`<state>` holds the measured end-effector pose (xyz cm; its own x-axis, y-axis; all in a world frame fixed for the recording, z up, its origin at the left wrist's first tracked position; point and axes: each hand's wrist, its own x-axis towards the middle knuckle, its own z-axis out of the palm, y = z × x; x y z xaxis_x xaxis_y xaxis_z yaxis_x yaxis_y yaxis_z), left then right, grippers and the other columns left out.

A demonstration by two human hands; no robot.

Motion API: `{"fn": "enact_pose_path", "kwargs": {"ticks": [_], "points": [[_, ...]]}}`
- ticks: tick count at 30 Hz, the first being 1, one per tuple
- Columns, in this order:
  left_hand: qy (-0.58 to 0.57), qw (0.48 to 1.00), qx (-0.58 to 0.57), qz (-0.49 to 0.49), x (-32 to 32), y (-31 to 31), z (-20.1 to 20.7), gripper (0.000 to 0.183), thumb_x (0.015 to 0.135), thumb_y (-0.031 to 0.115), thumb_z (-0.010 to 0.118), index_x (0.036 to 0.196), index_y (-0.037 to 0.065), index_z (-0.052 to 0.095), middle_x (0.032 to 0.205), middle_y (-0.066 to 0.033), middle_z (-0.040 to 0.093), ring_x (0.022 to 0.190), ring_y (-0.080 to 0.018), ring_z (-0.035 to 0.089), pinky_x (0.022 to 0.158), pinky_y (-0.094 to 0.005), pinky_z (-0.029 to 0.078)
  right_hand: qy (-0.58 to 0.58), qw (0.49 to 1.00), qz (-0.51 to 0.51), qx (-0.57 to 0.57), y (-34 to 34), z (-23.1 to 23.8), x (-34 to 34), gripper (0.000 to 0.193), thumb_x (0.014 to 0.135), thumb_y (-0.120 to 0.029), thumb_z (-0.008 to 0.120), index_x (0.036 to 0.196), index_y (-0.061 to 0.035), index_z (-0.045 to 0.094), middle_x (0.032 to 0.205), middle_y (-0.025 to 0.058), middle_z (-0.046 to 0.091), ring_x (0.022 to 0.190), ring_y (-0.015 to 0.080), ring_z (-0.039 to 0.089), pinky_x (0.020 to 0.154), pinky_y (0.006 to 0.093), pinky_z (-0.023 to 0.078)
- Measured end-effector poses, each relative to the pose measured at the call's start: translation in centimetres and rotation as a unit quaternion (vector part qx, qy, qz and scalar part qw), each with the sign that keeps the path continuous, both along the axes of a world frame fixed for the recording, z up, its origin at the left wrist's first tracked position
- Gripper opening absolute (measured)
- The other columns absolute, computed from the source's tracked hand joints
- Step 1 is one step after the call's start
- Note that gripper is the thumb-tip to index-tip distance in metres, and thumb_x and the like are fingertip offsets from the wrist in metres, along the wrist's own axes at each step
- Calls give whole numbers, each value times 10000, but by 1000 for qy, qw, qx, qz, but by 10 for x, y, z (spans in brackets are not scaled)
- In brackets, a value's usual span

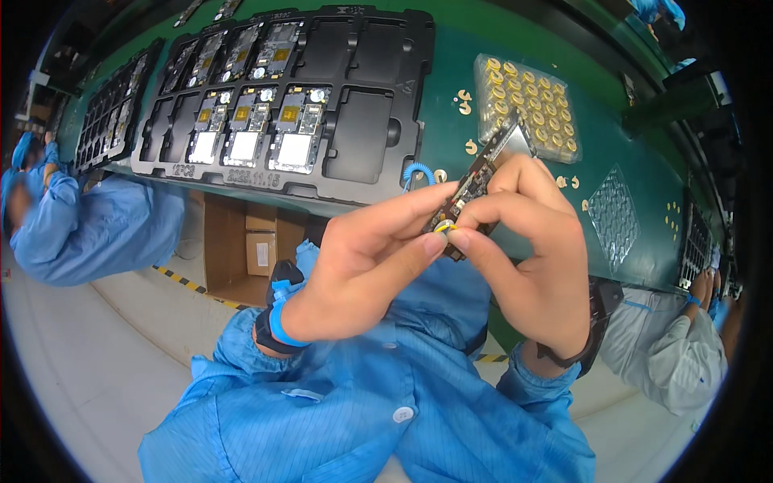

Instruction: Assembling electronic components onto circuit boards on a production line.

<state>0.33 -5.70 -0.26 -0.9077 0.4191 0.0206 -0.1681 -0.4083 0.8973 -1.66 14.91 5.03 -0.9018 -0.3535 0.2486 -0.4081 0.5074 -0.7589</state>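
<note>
Nearest the lens are the wearer's blue smock sleeves, from which both hands rise over the table edge. The left hand point(358, 262), with a blue wrist strap, has thumb and forefinger pinched on a small yellow ring-shaped part point(442, 229). The right hand point(531, 258) is closed round a narrow dark circuit board point(475, 181), held tilted, the ring touching its lower end. Beyond, on the green work table point(451, 56), lies a black moulded tray point(366, 121) holding more boards, and to the right a clear blister tray of gold rings point(531, 105).
</note>
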Motion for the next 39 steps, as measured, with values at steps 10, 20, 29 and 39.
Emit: {"fn": "enact_pose_path", "kwargs": {"ticks": [10, 20, 29, 39], "points": [[-21, 999, 25, -11, -2, -2, 3, 502, 1047, -80, 514, 1544, -104, 443, 1424, -254, 616, 1311, -314, 632, 1114, -477, 547, -17, 998, 46, -37, 7, -6, -4, 91, 872, -19, 772, 917, 17, 701, 895, 66, 527, 837, 171, 521, 746, 303, 414], [-31, 999, 37, -8, -1, -2, 2, 499, 1055, -67, 502, 1547, -104, 434, 1453, -266, 595, 1330, -335, 623, 1135, -505, 526, -45, 996, 43, -56, 6, -5, -3, 87, 861, 16, 769, 914, 22, 700, 900, 66, 522, 827, 171, 524, 749, 295, 434], [-23, 999, 40, 8, 1, 1, 0, 498, 1046, -90, 519, 1539, -100, 447, 1442, -265, 603, 1329, -329, 623, 1133, -497, 532, -32, 998, 30, -49, 3, -7, -2, 96, 851, 17, 775, 909, 22, 698, 892, 62, 512, 808, 162, 527, 723, 288, 440], [4, 999, 17, 32, 3, 3, -2, 493, 1024, -131, 551, 1512, -101, 483, 1416, -244, 626, 1312, -302, 631, 1111, -444, 554, -43, 998, 2, -49, 0, -7, 0, 97, 815, 46, 790, 870, 17, 717, 873, 50, 530, 790, 146, 566, 711, 277, 460]]}}
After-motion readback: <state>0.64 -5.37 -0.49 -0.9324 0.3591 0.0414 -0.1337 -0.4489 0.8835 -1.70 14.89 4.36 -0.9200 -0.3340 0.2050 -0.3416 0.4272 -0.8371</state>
